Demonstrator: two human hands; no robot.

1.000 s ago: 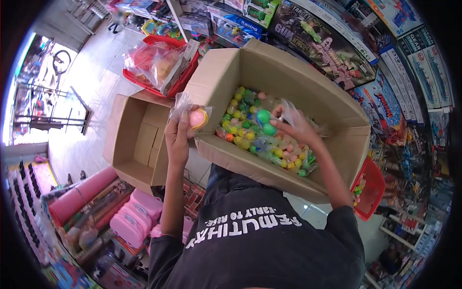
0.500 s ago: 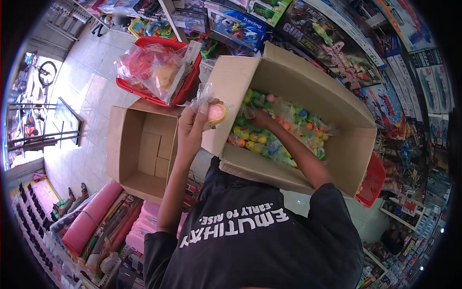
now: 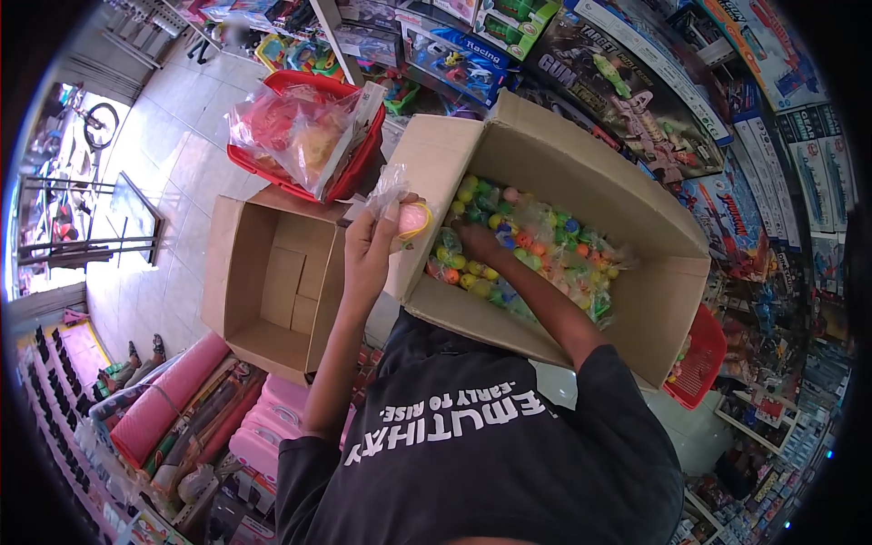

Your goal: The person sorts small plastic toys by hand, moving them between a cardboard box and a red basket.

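My left hand [image 3: 371,245] holds a clear plastic bag [image 3: 389,188] with a pink and yellow item [image 3: 415,220] in it, just outside the left side of a large cardboard box [image 3: 590,173]. Colourful small balls in clear plastic [image 3: 536,245] lie inside this box. Among them, near the box's left wall, is my right hand [image 3: 477,243]; its fingers are hidden by the balls and plastic.
A smaller open cardboard box [image 3: 282,282] stands at the left. Behind it is a red basket [image 3: 359,173] with plastic bags. Another red basket [image 3: 699,359] is at the right. Boxed toys [image 3: 627,91] line the back, and pink rolled material [image 3: 168,400] lies lower left.
My right hand has shifted slightly left and down among the balls. My left hand still holds the bagged item, a little lower. The whole view has shifted slightly.
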